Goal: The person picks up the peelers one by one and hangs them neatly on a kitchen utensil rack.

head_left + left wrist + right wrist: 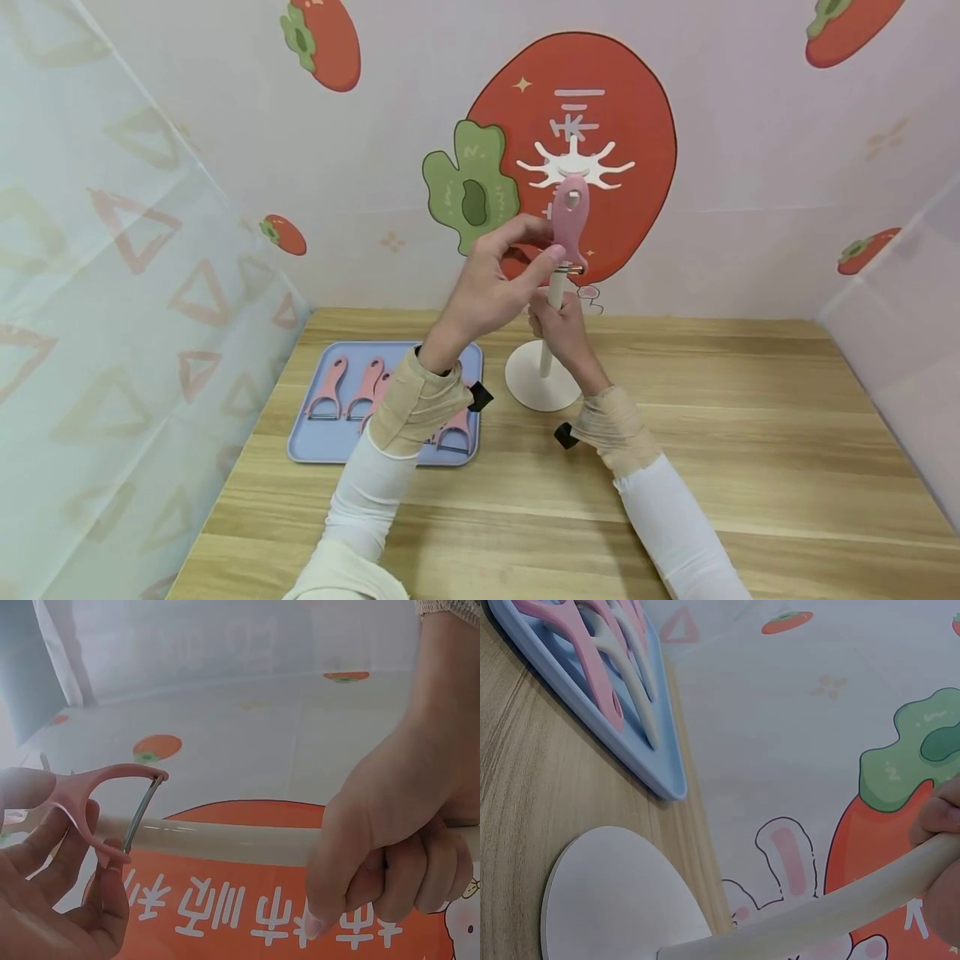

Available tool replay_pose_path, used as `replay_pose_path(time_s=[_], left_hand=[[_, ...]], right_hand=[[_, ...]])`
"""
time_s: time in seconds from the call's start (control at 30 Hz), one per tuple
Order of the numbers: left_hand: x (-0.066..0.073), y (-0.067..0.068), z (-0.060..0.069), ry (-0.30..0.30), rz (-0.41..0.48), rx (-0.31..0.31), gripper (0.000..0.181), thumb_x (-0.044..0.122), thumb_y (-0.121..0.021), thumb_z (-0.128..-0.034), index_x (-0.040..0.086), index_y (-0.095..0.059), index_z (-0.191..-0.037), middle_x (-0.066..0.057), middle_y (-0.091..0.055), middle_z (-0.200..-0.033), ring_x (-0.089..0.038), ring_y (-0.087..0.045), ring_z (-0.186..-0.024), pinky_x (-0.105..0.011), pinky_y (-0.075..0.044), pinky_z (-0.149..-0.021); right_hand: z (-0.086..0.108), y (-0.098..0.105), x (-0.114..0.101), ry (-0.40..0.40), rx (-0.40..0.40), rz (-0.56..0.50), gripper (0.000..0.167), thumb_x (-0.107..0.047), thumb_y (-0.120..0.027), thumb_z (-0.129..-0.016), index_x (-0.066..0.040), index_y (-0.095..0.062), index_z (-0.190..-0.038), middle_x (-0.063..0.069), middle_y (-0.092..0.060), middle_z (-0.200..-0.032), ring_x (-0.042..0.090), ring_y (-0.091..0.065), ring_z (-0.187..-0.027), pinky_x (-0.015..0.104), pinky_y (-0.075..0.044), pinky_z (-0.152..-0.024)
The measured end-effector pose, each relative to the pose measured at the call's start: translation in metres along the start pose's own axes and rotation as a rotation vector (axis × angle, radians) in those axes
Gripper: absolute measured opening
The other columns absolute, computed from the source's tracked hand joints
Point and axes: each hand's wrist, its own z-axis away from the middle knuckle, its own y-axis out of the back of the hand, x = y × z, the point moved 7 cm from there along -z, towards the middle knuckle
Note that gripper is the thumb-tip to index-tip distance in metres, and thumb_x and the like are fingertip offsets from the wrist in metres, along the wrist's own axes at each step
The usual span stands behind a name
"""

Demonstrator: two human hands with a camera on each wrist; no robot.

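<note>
In left grip (489,287), pinching a peeler (570,223) at six o'clock of white hooks (573,158); in right grip (561,327), clasping the pole (546,360). Seemingly readying for hanging, calling for aligning peeler with hook.

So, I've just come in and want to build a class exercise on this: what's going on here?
A person is using both hands at a white stand. The left hand holds a pink peeler up by the stand's branched top; whether it touches a branch is unclear. The right hand grips the pole. More peelers lie on a blue tray to the person's left.
</note>
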Motion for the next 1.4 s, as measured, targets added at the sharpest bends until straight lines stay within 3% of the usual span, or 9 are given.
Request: replay_pose_path(time_s=[0.27, 0.47, 0.63, 1.1, 1.4], left_hand=[[-0.006, 0.01, 0.003, 0.04, -0.045, 0.036, 0.025, 0.01, -0.066, -0.1036, 0.0, -0.07, -0.126, -0.014, -0.073, -0.119, -0.019, -0.067, -0.108, -0.035, -0.056, -0.087], [-0.012, 0.027, 0.007, 0.061, -0.107, 0.093, 0.025, 0.015, -0.068, -0.1043, 0.003, -0.07, -0.126, -0.012, -0.073, -0.119, -0.017, -0.066, -0.11, -0.033, -0.053, -0.085], [-0.018, 0.039, 0.012, 0.093, -0.155, 0.112, 0.025, 0.019, -0.068, -0.1048, 0.003, -0.071, -0.124, -0.009, -0.074, -0.117, -0.018, -0.066, -0.11, -0.034, -0.053, -0.086], [-0.053, 0.073, 0.046, 0.177, -0.305, 0.177, 0.011, 0.013, -0.069, -0.1031, 0.005, -0.076, -0.107, -0.01, -0.078, -0.101, -0.023, -0.072, -0.09, -0.028, -0.052, -0.073], [-0.062, 0.079, 0.058, 0.198, -0.353, 0.17, 0.011, 0.013, -0.068, -0.103, 0.006, -0.076, -0.105, -0.01, -0.077, -0.1, -0.025, -0.072, -0.089, -0.033, -0.051, -0.073]], right_hand=[[0.001, 0.001, -0.001, 0.012, 0.006, 0.017, 0.054, -0.017, -0.053, -0.11, 0.001, -0.042, -0.06, -0.008, -0.037, -0.048, 0.008, -0.034, -0.043, 0.022, -0.025, -0.043], [0.002, -0.001, -0.001, 0.011, 0.015, 0.029, 0.06, -0.02, -0.055, -0.11, 0.008, -0.039, -0.059, -0.009, -0.037, -0.047, 0.007, -0.034, -0.042, 0.022, -0.025, -0.042], [0.002, 0.0, -0.002, 0.027, 0.009, 0.03, 0.058, -0.018, -0.055, -0.111, 0.007, -0.04, -0.06, -0.008, -0.037, -0.048, 0.008, -0.034, -0.042, 0.022, -0.026, -0.043], [0.001, -0.004, -0.004, 0.05, -0.025, -0.011, 0.058, -0.019, -0.053, -0.112, -0.001, -0.039, -0.059, -0.008, -0.035, -0.047, 0.007, -0.032, -0.041, 0.021, -0.024, -0.041], [0.002, -0.001, -0.004, 0.044, -0.001, -0.011, 0.057, -0.017, -0.054, -0.112, -0.001, -0.041, -0.059, -0.007, -0.036, -0.047, 0.008, -0.033, -0.041, 0.022, -0.025, -0.042]])
